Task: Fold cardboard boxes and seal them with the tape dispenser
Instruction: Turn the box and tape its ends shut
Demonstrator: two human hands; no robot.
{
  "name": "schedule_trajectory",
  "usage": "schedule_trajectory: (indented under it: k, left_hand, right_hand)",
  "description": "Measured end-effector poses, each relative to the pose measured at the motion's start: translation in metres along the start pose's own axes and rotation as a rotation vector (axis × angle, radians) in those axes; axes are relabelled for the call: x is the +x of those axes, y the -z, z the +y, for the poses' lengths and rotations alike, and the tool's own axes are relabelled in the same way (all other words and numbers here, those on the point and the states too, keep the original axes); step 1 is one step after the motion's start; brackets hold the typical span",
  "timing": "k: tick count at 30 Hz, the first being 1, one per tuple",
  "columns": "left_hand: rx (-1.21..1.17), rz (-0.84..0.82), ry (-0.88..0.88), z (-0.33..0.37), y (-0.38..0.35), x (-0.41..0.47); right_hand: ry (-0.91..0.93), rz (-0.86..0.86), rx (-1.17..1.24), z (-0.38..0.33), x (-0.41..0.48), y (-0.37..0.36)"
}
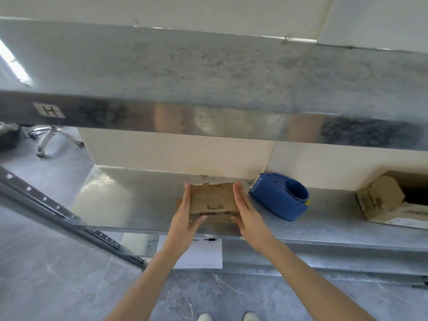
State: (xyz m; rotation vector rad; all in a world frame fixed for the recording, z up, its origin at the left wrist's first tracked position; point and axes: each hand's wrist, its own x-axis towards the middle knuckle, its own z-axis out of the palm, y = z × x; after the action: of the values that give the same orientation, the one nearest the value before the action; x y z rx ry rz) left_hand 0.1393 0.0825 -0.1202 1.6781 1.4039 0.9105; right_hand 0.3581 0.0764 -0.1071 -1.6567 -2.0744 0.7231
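Note:
A small brown cardboard box (212,200) lies on the lower metal shelf (129,198), close to the white wall behind it. My left hand (185,218) presses flat against the box's left side, thumb curled under its front edge. My right hand (249,214) presses flat against the box's right side, fingers straight. Together they clamp the box between the palms. A blue tape dispenser (280,196) rests on the shelf just right of my right hand, untouched.
An upper metal shelf (208,89) overhangs the lower one. A second cardboard box (391,200), open, sits at the far right. A white sheet of paper (201,253) hangs below the shelf edge. A slotted upright (58,209) runs diagonally at left. A chair base (55,137) stands on the floor.

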Motion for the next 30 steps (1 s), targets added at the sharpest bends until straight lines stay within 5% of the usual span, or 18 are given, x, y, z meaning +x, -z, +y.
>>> schedule_trajectory:
  k: [10, 17, 22, 30]
  left_hand:
    - [-0.054, 0.055, 0.031, 0.0, -0.001, -0.004]
    - [-0.193, 0.13, 0.053, -0.008, 0.0, -0.017]
    - [-0.092, 0.151, 0.084, 0.002, 0.003, -0.028]
    - [-0.198, 0.151, 0.07, 0.032, 0.032, -0.02]
  right_hand:
    - [0.028, 0.052, 0.069, -0.006, 0.0, 0.001]
    - [-0.148, 0.192, 0.302, 0.007, -0.017, -0.01]
    - [-0.172, 0.141, 0.292, -0.002, -0.026, -0.013]
    - [-0.291, 0.328, 0.331, -0.034, 0.001, 0.03]
